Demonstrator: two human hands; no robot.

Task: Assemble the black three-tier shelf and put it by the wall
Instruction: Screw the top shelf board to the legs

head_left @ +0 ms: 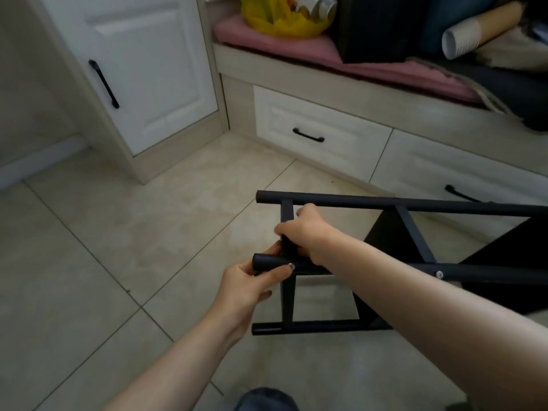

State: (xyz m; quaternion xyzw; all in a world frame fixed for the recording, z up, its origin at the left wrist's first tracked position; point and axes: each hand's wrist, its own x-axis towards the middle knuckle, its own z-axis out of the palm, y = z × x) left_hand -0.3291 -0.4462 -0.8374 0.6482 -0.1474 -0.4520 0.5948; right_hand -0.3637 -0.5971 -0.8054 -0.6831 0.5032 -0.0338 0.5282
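Note:
The black shelf frame [415, 204] lies on its side on the tiled floor, its round posts running left to right and flat crossbars between them. A dark shelf panel [394, 232] shows between the posts at the right. My left hand [252, 281] grips the open end of the middle post. Just above it, my right hand [305, 229] curls round the flat crossbar where that bar meets the middle post. A silver screw head [439, 274] sits on the middle post further right.
A white cabinet door [142, 69] stands at the back left. White drawers [320, 134] run under a bench with a pink cushion [284, 43], a yellow bag [281, 16] and a paper cup [461, 40]. Beige floor tiles [103, 247] spread to the left.

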